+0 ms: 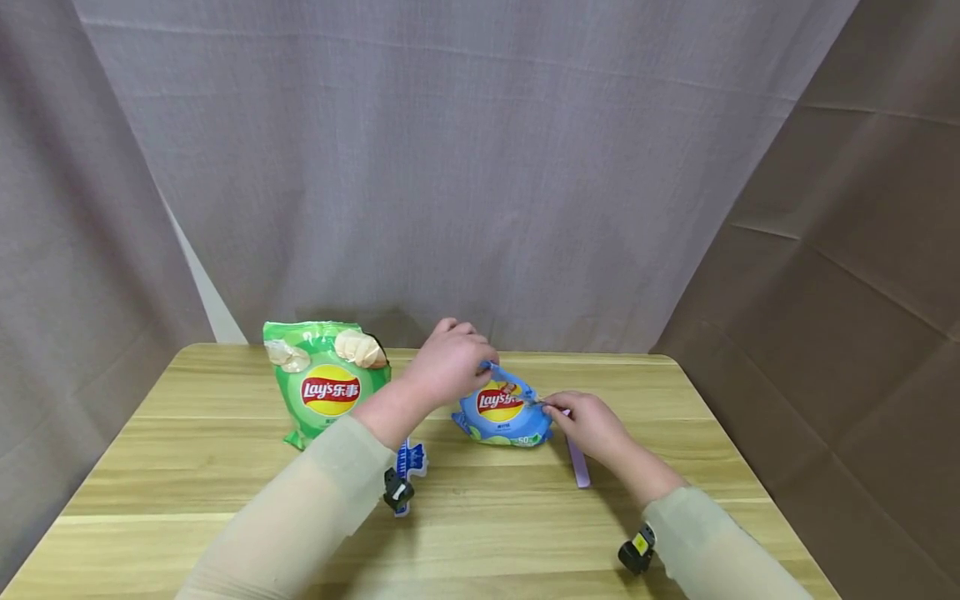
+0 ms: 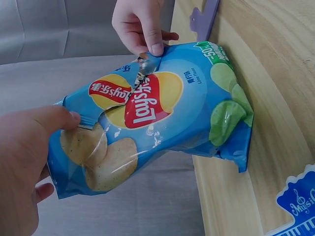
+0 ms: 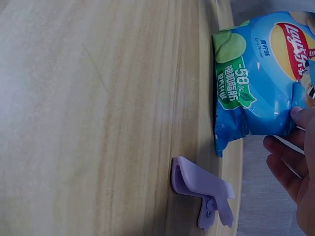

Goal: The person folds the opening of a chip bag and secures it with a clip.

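A blue Lay's chip bag [image 1: 504, 423] stands near the back of the wooden table. Its upper part is folded over the front, so part of a second logo overlaps the main one. Along that fold runs a torn edge [image 2: 141, 73] with silver lining. My left hand [image 1: 450, 364] grips the bag's top on the left, thumb lying on the folded part. Thumb and fingers of my right hand [image 1: 591, 427] pinch the bag's right side by the torn edge. A purple sealing clip [image 3: 203, 184] lies on the table beside my right hand.
To the left stands a green Lay's bag [image 1: 330, 387], partly behind my left forearm. Between the bags lies a blue music-patterned item [image 2: 301, 204] with piano keys printed on it. Behind the table's back edge hangs a grey curtain [image 1: 480, 183].
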A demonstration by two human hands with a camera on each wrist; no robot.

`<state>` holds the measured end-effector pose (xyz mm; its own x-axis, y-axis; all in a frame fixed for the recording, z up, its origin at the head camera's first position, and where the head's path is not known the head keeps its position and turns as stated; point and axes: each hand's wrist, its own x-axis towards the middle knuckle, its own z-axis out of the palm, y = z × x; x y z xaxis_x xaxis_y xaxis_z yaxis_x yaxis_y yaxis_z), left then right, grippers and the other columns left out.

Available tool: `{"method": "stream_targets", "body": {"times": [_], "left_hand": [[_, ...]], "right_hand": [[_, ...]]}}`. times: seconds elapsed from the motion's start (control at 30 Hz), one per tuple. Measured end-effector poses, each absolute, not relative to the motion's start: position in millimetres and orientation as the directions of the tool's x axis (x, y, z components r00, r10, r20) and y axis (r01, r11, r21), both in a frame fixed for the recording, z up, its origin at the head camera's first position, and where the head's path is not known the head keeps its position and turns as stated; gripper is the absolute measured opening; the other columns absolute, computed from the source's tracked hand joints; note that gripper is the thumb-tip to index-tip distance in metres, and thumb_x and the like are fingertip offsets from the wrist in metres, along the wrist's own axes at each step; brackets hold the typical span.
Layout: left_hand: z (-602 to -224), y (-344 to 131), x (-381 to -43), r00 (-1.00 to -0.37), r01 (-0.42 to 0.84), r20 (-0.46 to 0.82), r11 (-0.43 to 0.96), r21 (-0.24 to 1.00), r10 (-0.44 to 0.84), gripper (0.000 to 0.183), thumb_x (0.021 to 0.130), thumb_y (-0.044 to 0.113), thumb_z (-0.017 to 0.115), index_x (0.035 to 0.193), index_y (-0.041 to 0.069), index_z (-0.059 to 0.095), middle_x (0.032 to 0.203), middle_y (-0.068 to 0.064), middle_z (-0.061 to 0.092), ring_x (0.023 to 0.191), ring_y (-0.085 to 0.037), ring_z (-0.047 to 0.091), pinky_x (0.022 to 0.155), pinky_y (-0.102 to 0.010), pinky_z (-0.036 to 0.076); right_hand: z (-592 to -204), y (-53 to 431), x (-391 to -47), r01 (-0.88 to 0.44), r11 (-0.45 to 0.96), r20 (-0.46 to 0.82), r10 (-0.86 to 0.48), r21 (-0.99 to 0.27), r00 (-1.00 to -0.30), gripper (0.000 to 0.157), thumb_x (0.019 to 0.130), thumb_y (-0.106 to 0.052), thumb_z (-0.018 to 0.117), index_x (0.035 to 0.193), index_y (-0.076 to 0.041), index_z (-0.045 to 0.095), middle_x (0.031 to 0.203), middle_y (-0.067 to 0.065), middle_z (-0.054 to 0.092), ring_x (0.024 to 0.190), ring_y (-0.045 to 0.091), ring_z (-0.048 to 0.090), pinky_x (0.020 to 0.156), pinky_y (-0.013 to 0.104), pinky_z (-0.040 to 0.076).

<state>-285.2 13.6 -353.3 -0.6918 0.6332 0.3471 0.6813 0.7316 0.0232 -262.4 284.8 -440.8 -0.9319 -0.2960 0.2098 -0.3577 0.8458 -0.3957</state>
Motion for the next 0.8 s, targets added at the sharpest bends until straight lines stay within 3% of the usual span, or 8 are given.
{"method": "stream_targets", "body": {"times": [0.8], "left_hand": [[-353.4,15.8,-282.3,-0.693,0.678,0.354,0.735,0.024,0.627,0.019,0.092,0.032,0.070,0.108,0.024,0.075,0.105,0.011,0.072,0.102,-0.013,0.058,0.102,-0.041,0.035]], "right_hand": [[-447.9,290.3,-258.2,-0.342,0.823,0.177,-0.293,-0.453,-0.940,0.039,0.092,-0.022,0.069,0.127,-0.007,0.064,0.111,0.004,0.069,0.083,0.010,0.060,0.074,0.031,0.052]]}}
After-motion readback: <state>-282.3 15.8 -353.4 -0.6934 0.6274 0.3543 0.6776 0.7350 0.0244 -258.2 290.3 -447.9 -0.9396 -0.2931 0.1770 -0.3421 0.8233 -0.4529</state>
